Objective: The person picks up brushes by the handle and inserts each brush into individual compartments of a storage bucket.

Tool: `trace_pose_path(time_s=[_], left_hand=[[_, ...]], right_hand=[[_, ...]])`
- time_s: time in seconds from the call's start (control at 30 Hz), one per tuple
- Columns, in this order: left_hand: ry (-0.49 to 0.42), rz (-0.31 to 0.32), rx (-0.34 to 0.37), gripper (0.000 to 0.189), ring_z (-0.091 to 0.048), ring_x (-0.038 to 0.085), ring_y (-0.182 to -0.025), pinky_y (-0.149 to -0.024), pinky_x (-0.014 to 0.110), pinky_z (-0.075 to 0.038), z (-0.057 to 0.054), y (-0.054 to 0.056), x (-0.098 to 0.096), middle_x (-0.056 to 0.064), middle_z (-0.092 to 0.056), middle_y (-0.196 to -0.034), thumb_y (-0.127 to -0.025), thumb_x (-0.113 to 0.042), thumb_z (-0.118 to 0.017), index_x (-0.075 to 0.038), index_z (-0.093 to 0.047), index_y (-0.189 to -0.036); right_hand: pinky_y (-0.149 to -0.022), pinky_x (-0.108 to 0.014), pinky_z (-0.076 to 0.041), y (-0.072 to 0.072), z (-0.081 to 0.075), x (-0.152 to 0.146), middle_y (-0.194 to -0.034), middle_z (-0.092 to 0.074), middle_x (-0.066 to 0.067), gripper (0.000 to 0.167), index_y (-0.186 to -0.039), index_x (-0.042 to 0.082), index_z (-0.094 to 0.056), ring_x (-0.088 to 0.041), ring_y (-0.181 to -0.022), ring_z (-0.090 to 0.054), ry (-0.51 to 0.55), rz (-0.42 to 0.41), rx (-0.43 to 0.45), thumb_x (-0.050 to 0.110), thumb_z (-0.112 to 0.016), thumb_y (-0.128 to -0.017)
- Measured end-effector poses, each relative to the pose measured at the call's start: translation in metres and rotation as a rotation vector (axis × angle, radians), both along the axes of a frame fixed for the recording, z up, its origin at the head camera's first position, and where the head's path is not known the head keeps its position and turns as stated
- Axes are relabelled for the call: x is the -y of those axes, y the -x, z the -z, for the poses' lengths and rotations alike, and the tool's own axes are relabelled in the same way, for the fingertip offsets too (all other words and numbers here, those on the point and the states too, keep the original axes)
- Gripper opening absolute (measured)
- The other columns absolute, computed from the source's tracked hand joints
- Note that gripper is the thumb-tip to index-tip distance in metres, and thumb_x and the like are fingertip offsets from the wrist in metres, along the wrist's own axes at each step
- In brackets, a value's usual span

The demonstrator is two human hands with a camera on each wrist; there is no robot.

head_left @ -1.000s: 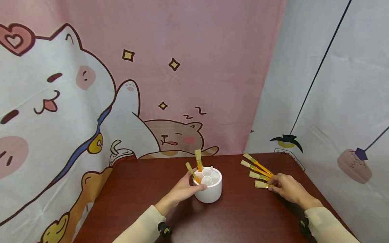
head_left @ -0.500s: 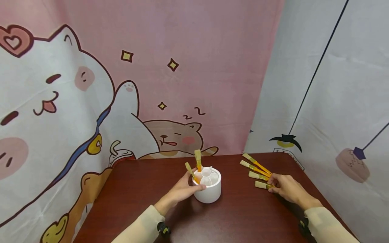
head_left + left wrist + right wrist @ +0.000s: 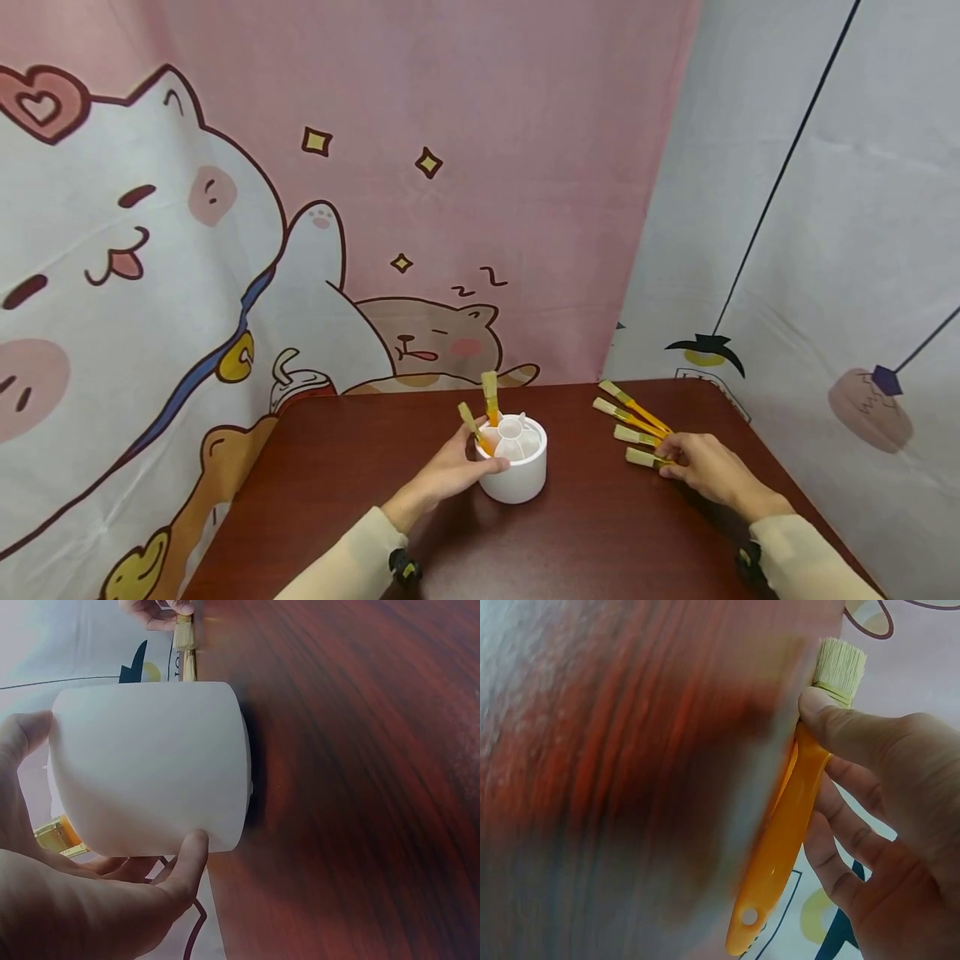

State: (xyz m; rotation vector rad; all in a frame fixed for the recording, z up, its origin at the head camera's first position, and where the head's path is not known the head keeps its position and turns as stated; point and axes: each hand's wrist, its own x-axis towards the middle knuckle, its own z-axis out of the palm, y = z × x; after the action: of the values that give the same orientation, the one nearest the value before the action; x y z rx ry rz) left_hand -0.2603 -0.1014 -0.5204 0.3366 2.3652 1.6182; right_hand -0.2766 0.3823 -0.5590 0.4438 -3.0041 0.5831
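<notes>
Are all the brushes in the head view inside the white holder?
No, only two brushes are in the white holder; four other brushes are to its right, at the right hand.

From my end I see a dark red-brown, wood-grained table (image 3: 585,537) carrying a white pot (image 3: 517,483), upright around its middle, and, well apart toward the far right, three brushes (image 3: 630,417) fanned out, bristles to the left, while whether a nearer, fourth brush (image 3: 642,457) touches it I cannot tell.
</notes>
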Motion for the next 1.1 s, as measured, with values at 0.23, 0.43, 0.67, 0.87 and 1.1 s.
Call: trace_pose_path(time_s=[0.23,0.43,0.67,0.87,1.1], left_hand=[[-0.009,0.008,-0.007,0.099,-0.057,0.047,-0.161,-0.133,0.074,-0.043,0.001,-0.001,0.001,0.023,-0.057,-0.175,-0.101,-0.036,-0.092,-0.013,-0.038,-0.181],[0.002,0.000,-0.022,0.098,-0.062,0.044,-0.156,-0.131,0.072,-0.046,0.001,-0.001,0.002,0.022,-0.061,-0.171,-0.100,-0.037,-0.092,-0.013,-0.041,-0.179],[-0.008,0.002,-0.025,0.097,-0.064,0.041,-0.154,-0.130,0.070,-0.048,0.002,0.001,0.001,0.021,-0.064,-0.168,-0.098,-0.035,-0.093,-0.013,-0.042,-0.178],[0.005,-0.006,-0.020,0.099,-0.062,0.042,-0.157,-0.132,0.070,-0.045,0.002,0.001,0.001,0.021,-0.063,-0.170,-0.098,-0.038,-0.094,-0.013,-0.042,-0.178],[0.005,-0.012,-0.031,0.100,-0.059,0.044,-0.160,-0.133,0.071,-0.044,0.003,0.000,0.002,0.021,-0.061,-0.172,-0.097,-0.038,-0.095,-0.012,-0.042,-0.178]], right_hand=[[-0.073,-0.032,-0.060,-0.003,-0.007,0.013,-0.100,-0.082,0.012,0.019,-0.110,0.021,-0.085,-0.003,-0.087,-0.072,0.001,-0.023,-0.046,0.024,-0.097,-0.096],[-0.070,-0.028,-0.057,-0.007,-0.017,0.033,-0.101,-0.082,0.013,0.020,-0.112,0.022,-0.085,0.002,-0.085,-0.067,0.033,-0.058,-0.121,0.022,-0.098,-0.096],[-0.068,-0.027,-0.051,-0.015,-0.032,0.060,-0.101,-0.080,0.014,0.020,-0.110,0.026,-0.085,0.004,-0.082,-0.061,0.063,-0.068,-0.169,0.021,-0.097,-0.096],[-0.069,-0.026,-0.051,-0.020,-0.044,0.084,-0.100,-0.080,0.017,0.022,-0.110,0.028,-0.083,0.004,-0.083,-0.062,0.092,-0.106,-0.235,0.021,-0.098,-0.096],[-0.071,-0.025,-0.055,-0.026,-0.059,0.109,-0.094,-0.076,0.023,0.025,-0.108,0.028,-0.083,0.008,-0.083,-0.062,0.147,-0.168,-0.289,0.016,-0.100,-0.094]])
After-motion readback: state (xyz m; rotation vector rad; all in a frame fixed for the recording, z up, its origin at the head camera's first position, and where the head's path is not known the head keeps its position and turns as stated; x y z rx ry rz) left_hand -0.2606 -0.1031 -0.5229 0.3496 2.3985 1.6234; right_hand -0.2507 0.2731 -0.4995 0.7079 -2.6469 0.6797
